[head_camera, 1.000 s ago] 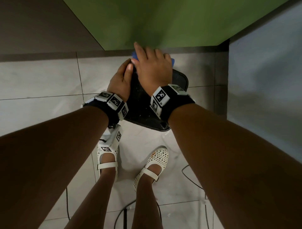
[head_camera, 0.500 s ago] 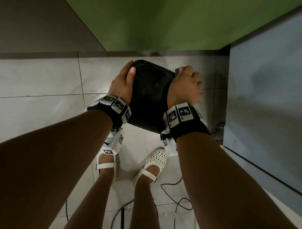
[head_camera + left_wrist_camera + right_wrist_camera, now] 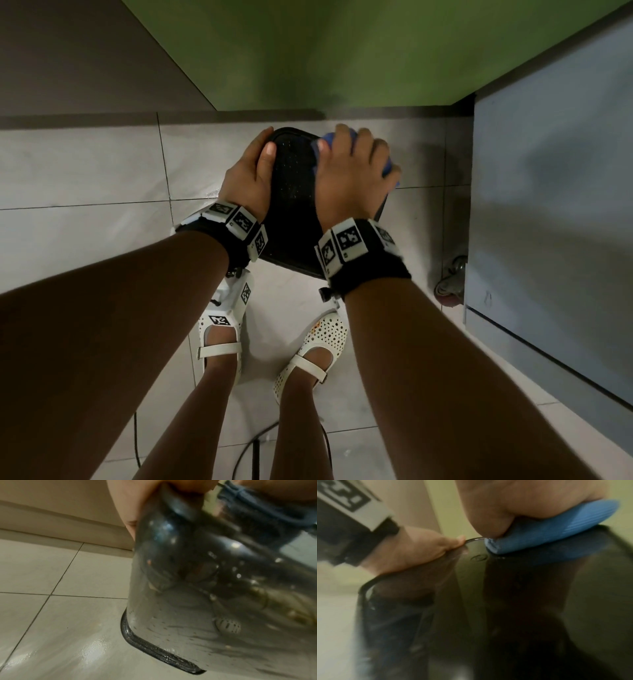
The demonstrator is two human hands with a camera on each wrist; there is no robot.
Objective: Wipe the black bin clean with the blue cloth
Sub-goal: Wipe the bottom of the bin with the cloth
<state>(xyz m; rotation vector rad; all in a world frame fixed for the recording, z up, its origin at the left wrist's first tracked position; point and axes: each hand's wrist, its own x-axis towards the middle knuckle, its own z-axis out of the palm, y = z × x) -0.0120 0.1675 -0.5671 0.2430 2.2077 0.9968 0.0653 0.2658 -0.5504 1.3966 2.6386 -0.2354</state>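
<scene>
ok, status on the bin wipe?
Left hand grips left edge of black bin. Right hand holds blue cloth against its top right corner. Bin on tiled floor; grey cabinet close on the right, not blocking.

Bin: the black plastic bin (image 3: 294,205) is standing on the pale tiled floor (image 3: 102,164), just in front of the green wall (image 3: 342,51).
Left hand: the left hand (image 3: 248,178) is gripping the bin's top left edge, with the thumb lying on top.
Cloth: the blue ribbed cloth (image 3: 324,142) is lying on the bin's far right top corner, under the right hand (image 3: 349,171).
Feet: white perforated sandals (image 3: 325,337) are standing nearer than the bin.
Cabinet: the grey cabinet (image 3: 548,205) is standing to the right of the bin, with its caster wheel (image 3: 452,284) sitting on the floor.
Cables: dark cables (image 3: 255,459) are lying behind the feet.
</scene>
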